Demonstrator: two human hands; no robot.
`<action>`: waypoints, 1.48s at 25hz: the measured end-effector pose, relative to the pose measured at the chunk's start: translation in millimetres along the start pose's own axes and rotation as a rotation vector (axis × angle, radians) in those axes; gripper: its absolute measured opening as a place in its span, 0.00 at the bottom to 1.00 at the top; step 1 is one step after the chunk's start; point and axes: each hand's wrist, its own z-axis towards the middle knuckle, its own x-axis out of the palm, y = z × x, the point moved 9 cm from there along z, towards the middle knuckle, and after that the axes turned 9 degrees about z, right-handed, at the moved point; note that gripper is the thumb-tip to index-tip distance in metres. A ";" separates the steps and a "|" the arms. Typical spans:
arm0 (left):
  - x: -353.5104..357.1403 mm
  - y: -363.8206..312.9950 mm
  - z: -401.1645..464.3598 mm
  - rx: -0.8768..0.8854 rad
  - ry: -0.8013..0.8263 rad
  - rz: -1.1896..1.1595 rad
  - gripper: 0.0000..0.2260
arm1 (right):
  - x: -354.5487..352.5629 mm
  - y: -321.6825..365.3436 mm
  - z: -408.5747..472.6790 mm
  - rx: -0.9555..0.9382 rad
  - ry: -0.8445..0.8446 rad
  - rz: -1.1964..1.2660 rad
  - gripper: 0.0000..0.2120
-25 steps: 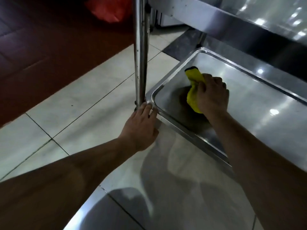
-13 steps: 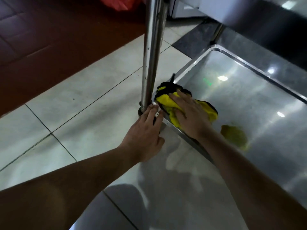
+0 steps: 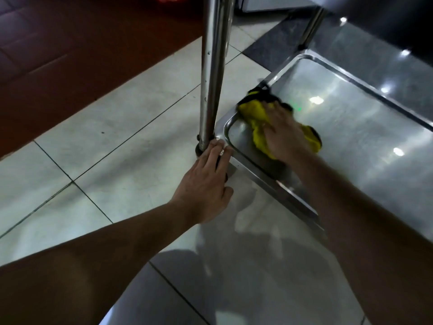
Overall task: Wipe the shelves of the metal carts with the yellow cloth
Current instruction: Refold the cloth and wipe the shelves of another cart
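The bottom shelf (image 3: 365, 141) of a metal cart is a shiny steel tray with a raised rim, low above the floor at the right. A yellow cloth (image 3: 256, 113) with dark edging lies bunched in the tray's near left corner. My right hand (image 3: 284, 134) presses flat on the cloth, fingers stretched toward the left rim. My left hand (image 3: 206, 181) rests with straight fingers on the tray's outer corner, at the foot of the cart's upright steel post (image 3: 213, 66).
Pale floor tiles (image 3: 112, 141) spread to the left, meeting a dark red floor (image 3: 70, 48) further back. A second cart post (image 3: 312, 26) stands at the tray's far corner. The underside of an upper shelf (image 3: 386, 17) hangs dark over the tray.
My right hand and the cloth slid from mid-tray into the near left corner, then a little away along the left rim. The left hand stayed on the corner by the post.
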 end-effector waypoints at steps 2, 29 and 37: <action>1.3 1.8 3.2 -0.012 0.009 0.012 0.36 | 2.6 4.4 10.9 0.071 0.023 -0.014 0.27; -22.3 -52.6 3.2 -0.051 -0.103 0.208 0.28 | -12.4 -24.8 -194.5 0.130 -0.323 0.136 0.26; 15.7 -90.5 -11.5 0.035 -0.079 0.098 0.34 | -39.8 -97.0 -155.5 0.222 -0.266 0.110 0.26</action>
